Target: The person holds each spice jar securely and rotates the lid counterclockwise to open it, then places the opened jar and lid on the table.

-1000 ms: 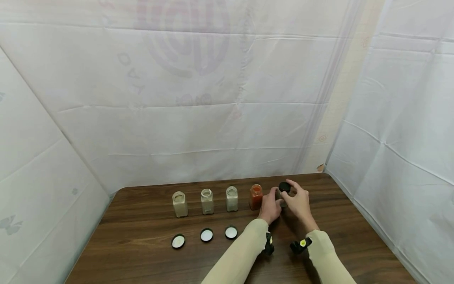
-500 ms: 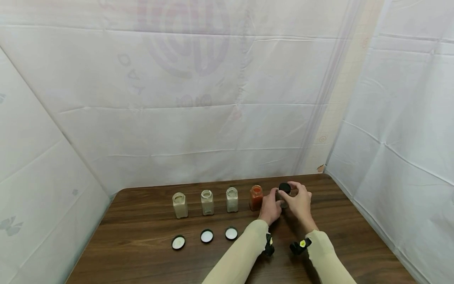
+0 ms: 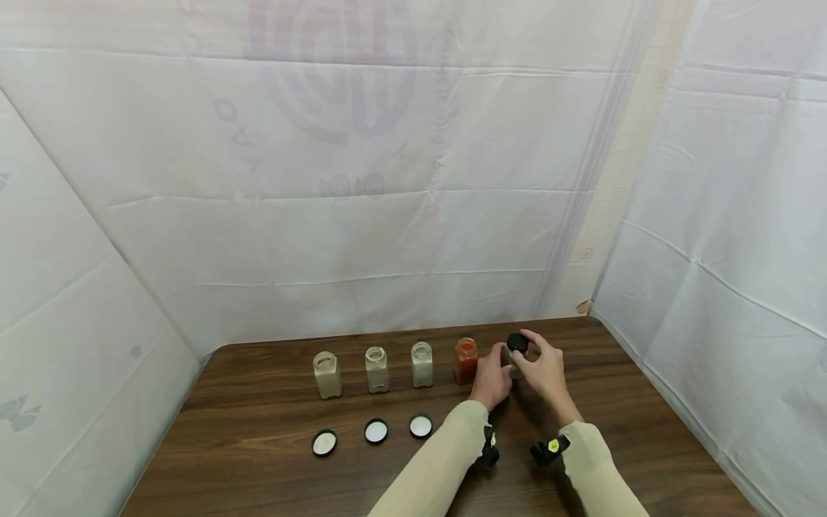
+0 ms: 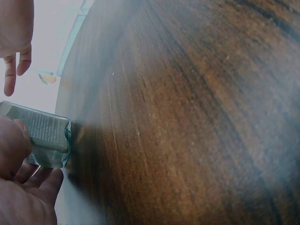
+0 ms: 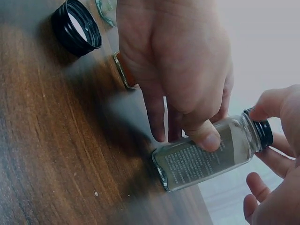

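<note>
A square glass spice jar (image 5: 206, 161) of grey-brown powder stands upright on the table, white print on its side. My left hand (image 3: 492, 379) grips its body, thumb on the printed face in the right wrist view. Thumb and fingers of my right hand (image 3: 544, 370) pinch the black screw lid (image 3: 517, 342) on top of the jar. Just left of my left hand is an open jar of red-orange powder (image 3: 466, 361). In the left wrist view the lower part of the spice jar shows between my left fingers; the lid is out of that view.
Three open jars of pale contents, one of them a glass jar (image 3: 423, 364), stand in the row to the left. Before them lie three black lids, white inside up, such as one lid (image 3: 421, 426). White sheeting (image 3: 413, 237) walls the wooden table (image 3: 245, 431).
My right fingers have shifted slightly around the black lid, first drawing in, then spreading. My left hand and the jar stay in place.
</note>
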Demonstrator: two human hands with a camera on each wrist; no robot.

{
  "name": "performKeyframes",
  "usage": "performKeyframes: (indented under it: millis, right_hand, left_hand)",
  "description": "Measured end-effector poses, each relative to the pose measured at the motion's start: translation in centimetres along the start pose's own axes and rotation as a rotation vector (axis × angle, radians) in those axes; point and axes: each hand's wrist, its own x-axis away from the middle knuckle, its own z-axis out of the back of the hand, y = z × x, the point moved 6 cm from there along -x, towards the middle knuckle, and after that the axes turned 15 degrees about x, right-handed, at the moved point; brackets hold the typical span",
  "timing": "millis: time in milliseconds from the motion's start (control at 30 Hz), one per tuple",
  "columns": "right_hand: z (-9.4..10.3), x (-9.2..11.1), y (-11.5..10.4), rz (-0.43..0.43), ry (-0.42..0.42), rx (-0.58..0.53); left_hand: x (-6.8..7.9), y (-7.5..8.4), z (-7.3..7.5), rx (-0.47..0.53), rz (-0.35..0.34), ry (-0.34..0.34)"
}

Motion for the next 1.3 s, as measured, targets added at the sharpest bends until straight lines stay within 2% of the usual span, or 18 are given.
performKeyframes:
  millis: [200, 400, 700, 1300]
  right_hand:
    - [-0.12, -0.01, -0.06, 0.000, 0.064, 0.001]
    - [0.02, -0.08, -0.26, -0.002, 0.137, 0.009]
    - [-0.05, -0.18, -0.20, -0.007, 0.042, 0.007]
    - [0.42, -0.27, -0.37, 0.026, 0.033, 0.029]
  left_hand:
    - [0.14, 0.17, 0.01, -0.007, -0.012, -0.005]
    - [0.29, 0.21, 0.03, 0.006, 0.005, -0.002]
    - [0.12, 0.09, 0.10, -0.013, -0.012, -0.007]
    - [0.21, 0.10, 0.11, -0.022, -0.042, 0.002]
